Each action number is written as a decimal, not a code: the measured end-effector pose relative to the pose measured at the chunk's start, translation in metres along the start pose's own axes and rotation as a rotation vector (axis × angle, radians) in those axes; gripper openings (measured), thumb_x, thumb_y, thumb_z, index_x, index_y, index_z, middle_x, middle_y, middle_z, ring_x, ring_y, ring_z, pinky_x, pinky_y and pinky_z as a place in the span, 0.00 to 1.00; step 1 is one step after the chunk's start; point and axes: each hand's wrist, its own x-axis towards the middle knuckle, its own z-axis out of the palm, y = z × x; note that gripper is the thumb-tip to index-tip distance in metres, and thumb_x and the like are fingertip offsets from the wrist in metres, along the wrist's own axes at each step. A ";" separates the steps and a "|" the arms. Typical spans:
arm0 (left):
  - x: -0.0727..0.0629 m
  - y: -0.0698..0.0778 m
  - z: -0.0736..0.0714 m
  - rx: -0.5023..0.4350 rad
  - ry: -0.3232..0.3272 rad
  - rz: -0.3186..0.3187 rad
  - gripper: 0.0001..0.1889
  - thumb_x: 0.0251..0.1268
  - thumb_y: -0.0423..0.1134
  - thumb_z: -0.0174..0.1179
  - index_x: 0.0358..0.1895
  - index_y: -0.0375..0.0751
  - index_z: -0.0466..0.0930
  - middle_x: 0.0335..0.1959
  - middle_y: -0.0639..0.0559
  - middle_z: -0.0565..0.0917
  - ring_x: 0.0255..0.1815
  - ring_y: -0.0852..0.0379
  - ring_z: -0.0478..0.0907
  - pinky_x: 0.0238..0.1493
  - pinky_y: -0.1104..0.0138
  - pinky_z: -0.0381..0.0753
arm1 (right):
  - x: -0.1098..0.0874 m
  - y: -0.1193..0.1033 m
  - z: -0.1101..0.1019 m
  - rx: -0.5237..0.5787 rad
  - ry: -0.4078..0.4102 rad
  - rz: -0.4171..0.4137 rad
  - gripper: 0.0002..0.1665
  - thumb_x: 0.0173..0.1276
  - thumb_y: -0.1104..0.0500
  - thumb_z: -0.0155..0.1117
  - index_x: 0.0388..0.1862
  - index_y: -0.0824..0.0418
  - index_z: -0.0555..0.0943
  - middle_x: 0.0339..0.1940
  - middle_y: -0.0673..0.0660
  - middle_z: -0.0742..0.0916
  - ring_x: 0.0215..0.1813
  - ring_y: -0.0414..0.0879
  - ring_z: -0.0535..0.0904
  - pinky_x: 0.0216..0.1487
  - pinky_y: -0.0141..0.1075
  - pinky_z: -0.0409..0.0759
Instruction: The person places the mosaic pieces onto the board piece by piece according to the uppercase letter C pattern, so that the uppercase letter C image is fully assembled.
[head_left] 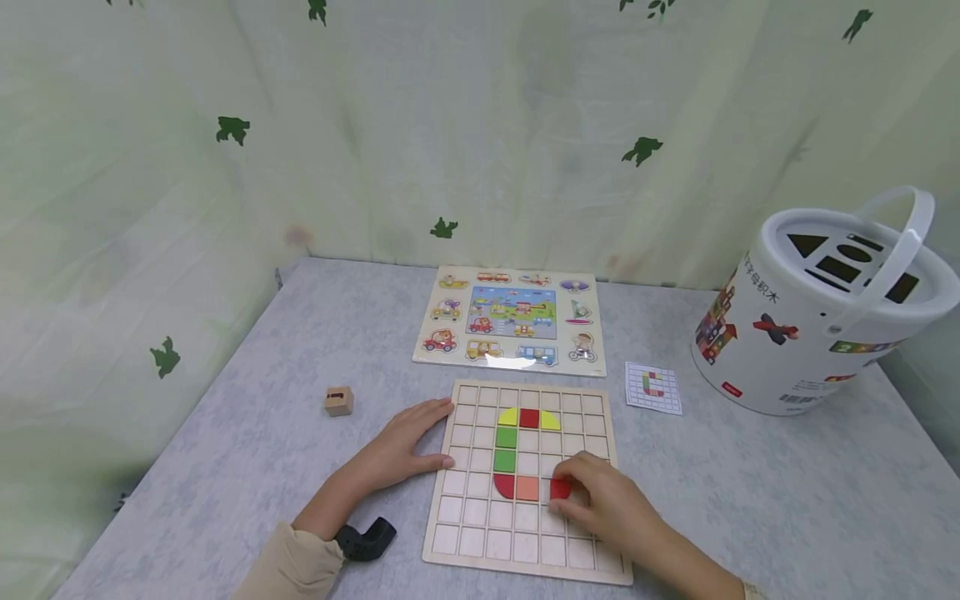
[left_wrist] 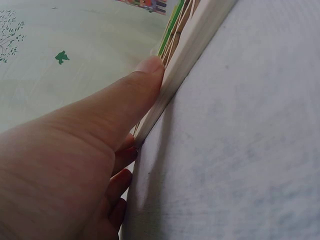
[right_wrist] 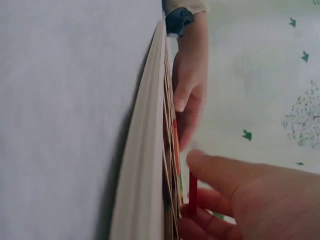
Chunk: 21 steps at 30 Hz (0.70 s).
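A wooden grid board (head_left: 498, 546) lies on the table. My right hand (head_left: 615, 508) is over its lower right, pinching a red quarter-circle tile (head_left: 558, 489) between thumb and fingers. In the right wrist view that red tile (right_wrist: 193, 190) stands edge-on, close over the board. My left hand (head_left: 397, 450) rests at the board's left edge, its thumb (left_wrist: 135, 82) and fingertips against the rim. On the grid, two yellow quarter-circles flank a red square (head_left: 528, 418); two green squares (head_left: 506, 448) run down the left. Below them are another red quarter-circle (head_left: 504, 486) and an orange square (head_left: 527, 488).
A small pattern card (head_left: 652, 388) lies right of the board's top corner. Behind the board is a vehicle picture puzzle (head_left: 517, 321). A white bucket (head_left: 806, 333) with a slotted lid stands at right. One wooden cube (head_left: 339, 401) sits at left.
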 end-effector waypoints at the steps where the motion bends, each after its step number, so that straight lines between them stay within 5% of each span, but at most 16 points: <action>1: 0.000 0.000 0.000 -0.002 0.000 -0.003 0.43 0.51 0.61 0.58 0.67 0.40 0.58 0.66 0.46 0.60 0.67 0.47 0.52 0.63 0.49 0.52 | 0.001 0.000 0.002 -0.015 0.002 -0.001 0.15 0.54 0.47 0.68 0.38 0.50 0.79 0.34 0.39 0.76 0.34 0.35 0.69 0.34 0.28 0.73; 9: -0.001 0.000 -0.001 -0.009 -0.012 -0.025 0.43 0.50 0.61 0.60 0.68 0.42 0.57 0.67 0.48 0.59 0.67 0.49 0.51 0.63 0.51 0.51 | 0.004 0.002 0.010 -0.036 0.040 -0.025 0.17 0.52 0.46 0.68 0.38 0.51 0.79 0.34 0.39 0.75 0.34 0.34 0.68 0.36 0.29 0.73; 21: -0.002 0.000 0.000 -0.016 -0.015 -0.032 0.43 0.51 0.59 0.60 0.68 0.43 0.57 0.67 0.48 0.59 0.67 0.48 0.51 0.63 0.50 0.51 | 0.005 0.002 0.010 0.055 0.018 -0.028 0.11 0.54 0.58 0.68 0.37 0.49 0.80 0.35 0.38 0.76 0.36 0.35 0.70 0.39 0.30 0.73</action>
